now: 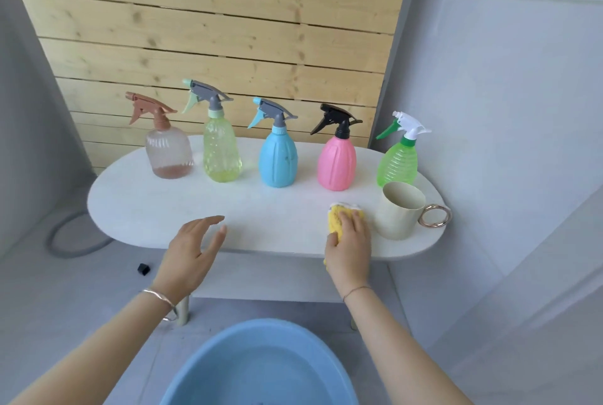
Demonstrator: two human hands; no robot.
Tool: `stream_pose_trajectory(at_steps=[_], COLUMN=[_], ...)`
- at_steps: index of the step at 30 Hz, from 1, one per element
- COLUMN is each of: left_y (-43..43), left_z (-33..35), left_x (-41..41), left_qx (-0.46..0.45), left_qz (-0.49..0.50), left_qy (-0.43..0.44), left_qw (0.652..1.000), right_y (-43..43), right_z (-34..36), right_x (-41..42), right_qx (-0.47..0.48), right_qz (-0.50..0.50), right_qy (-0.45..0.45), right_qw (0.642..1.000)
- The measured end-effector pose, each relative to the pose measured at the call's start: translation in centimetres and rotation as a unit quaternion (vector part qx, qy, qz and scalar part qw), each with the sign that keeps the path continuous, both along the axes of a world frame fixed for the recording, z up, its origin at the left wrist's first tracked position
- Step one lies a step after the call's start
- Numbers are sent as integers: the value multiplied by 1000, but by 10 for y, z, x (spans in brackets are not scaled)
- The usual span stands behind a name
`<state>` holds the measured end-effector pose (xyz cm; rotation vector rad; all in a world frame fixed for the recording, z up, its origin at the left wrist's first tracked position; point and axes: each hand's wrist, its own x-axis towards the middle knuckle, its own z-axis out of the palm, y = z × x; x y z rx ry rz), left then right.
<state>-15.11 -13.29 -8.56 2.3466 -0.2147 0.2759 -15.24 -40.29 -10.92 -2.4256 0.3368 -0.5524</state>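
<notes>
Several spray bottles stand in a row at the back of a white oval table [156,208]: a clear one with a brown trigger [168,151], a yellow-green one [221,153], a blue one [277,158], a pink one with a black trigger [336,161] and a green one with a white trigger [398,159]. My right hand [349,248] grips a yellow sponge [336,220] lying on the table near its front edge. My left hand [192,251] hovers over the front edge with relaxed fingers, holding nothing.
A cream mug [399,212] with a gold ring handle stands just right of the sponge. A blue basin [257,368] holding water sits on the floor below me. A grey hose [65,241] and a small black cap [143,269] lie on the floor at left. A wooden slat wall is behind.
</notes>
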Motion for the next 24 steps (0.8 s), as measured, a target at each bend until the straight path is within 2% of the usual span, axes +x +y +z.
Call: stream_pose_trajectory(at_steps=[2, 9, 12, 15, 17, 21, 24], left_y=[20, 67, 76, 72, 60, 9, -40], left_z=[-2, -7, -7, -2, 5, 25, 38], left_x=[-4, 0, 5, 12, 22, 59, 98], left_qx=[-4, -57, -93, -130, -160, -209, -225], left_qz=[7, 39, 62, 62, 55, 1, -63], left_qy=[-3, -21, -27, -39, -37, 15, 91], left_qw=[1000, 997, 993, 989, 985, 978, 968], right_y=[29, 184, 215, 194, 159, 85, 53], right_z=[2, 4, 15, 22, 21, 18, 24], right_x=[5, 24, 29, 31, 36, 48, 62], right_qx=[6, -22, -44, -95, -122, -73, -68], right_qz=[7, 146, 264, 356, 344, 169, 102], right_qy=[-1, 0, 17, 38, 51, 26, 54], right_qw=[1000, 989, 963, 929, 930, 983, 991])
